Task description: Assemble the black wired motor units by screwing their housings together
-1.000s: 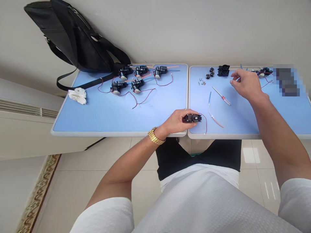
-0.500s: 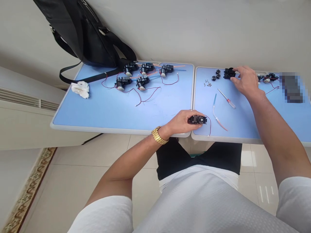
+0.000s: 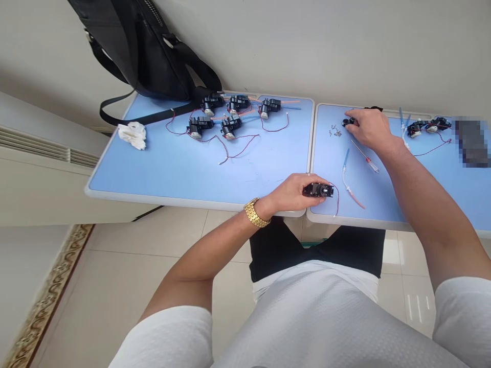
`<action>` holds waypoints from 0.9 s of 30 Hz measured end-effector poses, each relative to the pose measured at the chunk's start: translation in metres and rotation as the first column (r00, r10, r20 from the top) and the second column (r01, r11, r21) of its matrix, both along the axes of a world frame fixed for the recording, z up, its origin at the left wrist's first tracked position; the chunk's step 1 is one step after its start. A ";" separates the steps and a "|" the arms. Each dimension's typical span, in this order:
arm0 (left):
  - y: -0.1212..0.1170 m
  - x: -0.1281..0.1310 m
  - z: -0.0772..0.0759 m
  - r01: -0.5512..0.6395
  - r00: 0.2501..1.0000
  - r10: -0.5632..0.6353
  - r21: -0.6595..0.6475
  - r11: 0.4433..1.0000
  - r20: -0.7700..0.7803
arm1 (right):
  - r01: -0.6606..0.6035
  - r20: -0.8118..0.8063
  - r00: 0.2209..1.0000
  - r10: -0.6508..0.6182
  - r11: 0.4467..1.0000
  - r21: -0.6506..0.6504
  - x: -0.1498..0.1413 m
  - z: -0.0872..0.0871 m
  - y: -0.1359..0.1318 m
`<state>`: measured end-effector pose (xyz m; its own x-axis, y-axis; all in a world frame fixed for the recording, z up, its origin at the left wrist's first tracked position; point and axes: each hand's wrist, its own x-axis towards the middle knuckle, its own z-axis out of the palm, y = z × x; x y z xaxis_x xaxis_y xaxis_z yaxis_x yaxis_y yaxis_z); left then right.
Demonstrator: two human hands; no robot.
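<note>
My left hand [image 3: 293,191] is closed round a small black pump-like motor unit [image 3: 319,190] at the front edge of the right-hand table, its pale shaft facing up and a thin red-black wire trailing from it. Farther back, my right hand [image 3: 370,128] has thumb and fingertips on either side of small round black parts [image 3: 348,121]; the fingers partly cover them. Just left of those fingertips lie several tiny screws [image 3: 335,132]. A screwdriver [image 3: 366,157] with a clear red handle rests below my right hand. Nearby is a blue, white and pink tube [image 3: 347,183].
Several wired black motor units [image 3: 232,125] lie on the left table [image 3: 184,174], beside a black bag [image 3: 153,56] and a crumpled tissue [image 3: 132,135]. More units [image 3: 438,124] and a blurred dark slab [image 3: 472,142] are at far right. A gap separates the tables.
My right hand has moved left from the black housings to the small round black parts. My left hand still holds the motor unit. The whole view has shifted slightly.
</note>
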<state>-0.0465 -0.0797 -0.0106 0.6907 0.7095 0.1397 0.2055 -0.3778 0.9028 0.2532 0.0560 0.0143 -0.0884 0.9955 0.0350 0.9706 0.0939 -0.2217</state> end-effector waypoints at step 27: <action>-0.007 0.005 -0.011 -0.080 0.996 0.084 0.175 0.981 -0.014 | -0.253 0.108 0.955 0.276 0.949 -0.186 -0.005 0.010 -0.151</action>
<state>-0.0414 -0.0864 -0.0219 0.6351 0.7301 0.2524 0.2606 -0.5100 0.8197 0.2478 -0.0946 0.0243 -0.3416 0.9260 -0.1605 0.9374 0.3234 -0.1293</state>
